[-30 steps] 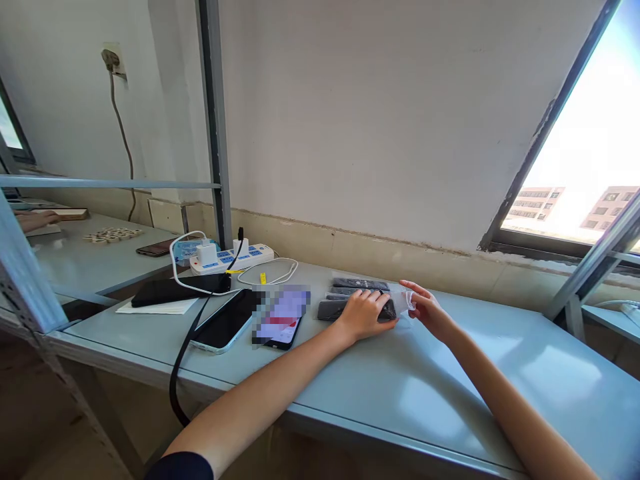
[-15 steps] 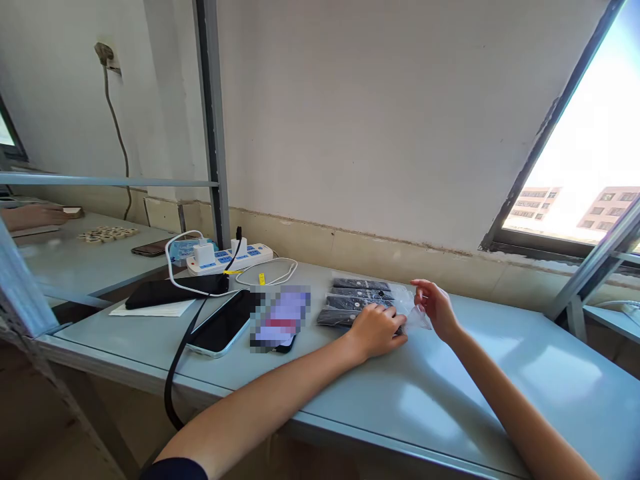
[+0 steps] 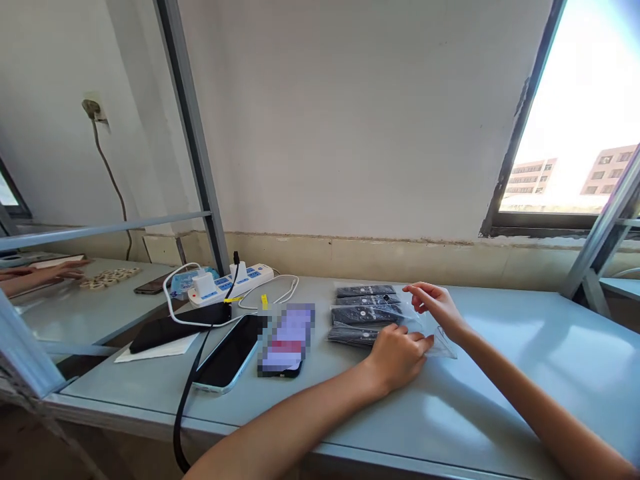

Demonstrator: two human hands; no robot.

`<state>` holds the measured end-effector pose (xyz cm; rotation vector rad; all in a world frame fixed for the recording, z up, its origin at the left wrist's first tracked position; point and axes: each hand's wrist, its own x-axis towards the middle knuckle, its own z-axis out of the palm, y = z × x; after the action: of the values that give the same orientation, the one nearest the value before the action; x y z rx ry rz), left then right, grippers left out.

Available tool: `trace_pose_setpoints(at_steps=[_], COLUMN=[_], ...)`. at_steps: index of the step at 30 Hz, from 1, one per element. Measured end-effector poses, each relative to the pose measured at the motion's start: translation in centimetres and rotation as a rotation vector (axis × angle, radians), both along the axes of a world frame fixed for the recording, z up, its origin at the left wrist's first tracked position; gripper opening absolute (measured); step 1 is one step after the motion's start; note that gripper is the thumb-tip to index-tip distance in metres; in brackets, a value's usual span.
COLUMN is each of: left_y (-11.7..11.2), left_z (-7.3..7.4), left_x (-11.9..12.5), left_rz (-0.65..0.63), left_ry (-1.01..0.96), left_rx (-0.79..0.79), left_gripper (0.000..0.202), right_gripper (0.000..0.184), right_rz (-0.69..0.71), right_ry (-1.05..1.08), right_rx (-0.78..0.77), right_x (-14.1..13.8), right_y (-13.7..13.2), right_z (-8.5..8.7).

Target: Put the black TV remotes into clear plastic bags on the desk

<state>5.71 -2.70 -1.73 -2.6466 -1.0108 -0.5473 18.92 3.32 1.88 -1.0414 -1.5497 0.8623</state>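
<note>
Four black remote controls [image 3: 366, 313] lie side by side on the grey table [image 3: 500, 400], long axes running left to right, parallel to the white wall [image 3: 350, 133]. The left hand [image 3: 397, 357] is curled onto the clear bag [image 3: 443, 347] at their right ends; whether it grips cannot be told. The right hand [image 3: 435, 307] is above the bag, fingers loosely apart. There is a window [image 3: 575, 133] at right.

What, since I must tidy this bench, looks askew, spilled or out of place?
Nothing looks spilled or broken. The black cable runs from the power strip across the table and hangs over its front edge. The pale-cased phone lies slanted beside it. The dark remotes lie in a tidy row.
</note>
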Motion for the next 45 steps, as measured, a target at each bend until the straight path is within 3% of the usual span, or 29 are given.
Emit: trace_pose_setpoints(at_steps=[4, 7, 14, 19, 24, 28, 34, 38, 40, 45], left_y=[0.0, 0.2, 0.4, 0.6, 0.8, 0.7, 1.1, 1.7, 1.8, 1.8], left_z=[-0.6, -0.7, 0.1, 0.3, 1.0, 1.8, 1.8, 1.3, 1.3, 1.7], left_x=[0.5, 0.6, 0.1, -0.3, -0.8, -1.2, -1.8, -2.0, -2.1, -2.6], left_rz=[-0.013, -0.008, -0.167, -0.276, -0.317, -0.307, -0.177, -0.008, 0.129, 0.456], left_ry=[0.025, 0.009, -0.027, 0.017, 0.088, 0.187, 0.244, 0.197, 0.133, 0.023], left_rx=[0.009, 0.031, -0.049, 0.009, 0.073, 0.075, 0.071, 0.048, 0.002, -0.283], left_gripper=[0.033, 0.024, 0.026, 0.028, 0.029, 0.037, 0.039, 0.041, 0.051, 0.089], right_gripper=[0.023, 0.013, 0.014, 0.015, 0.032, 0.031, 0.029, 0.021, 0.014, 0.028], right_rz=[-0.019, 0.011, 0.133, 0.157, 0.181, 0.190, 0.207, 0.182, 0.157, 0.141], right_ry=[-0.227, -0.378, -0.498, -0.627, -0.714, -0.773, -0.777, -0.788, -0.789, -0.800], right_rx=[0.087, 0.134, 0.307, 0.335, 0.324, 0.325, 0.316, 0.316, 0.309, 0.243], right_x=[-0.2, -0.5, -0.5, 0.0, 0.2, 0.3, 0.8, 1.1, 1.2, 1.3], right_y=[0.3, 0.4, 0.9, 0.7, 0.6, 0.9, 1.0, 1.2, 1.3, 1.6], right_z=[-0.7, -1.4, -2.6, -2.3, -2.3, -2.4, -1.9, -1.8, -1.9, -2.0])
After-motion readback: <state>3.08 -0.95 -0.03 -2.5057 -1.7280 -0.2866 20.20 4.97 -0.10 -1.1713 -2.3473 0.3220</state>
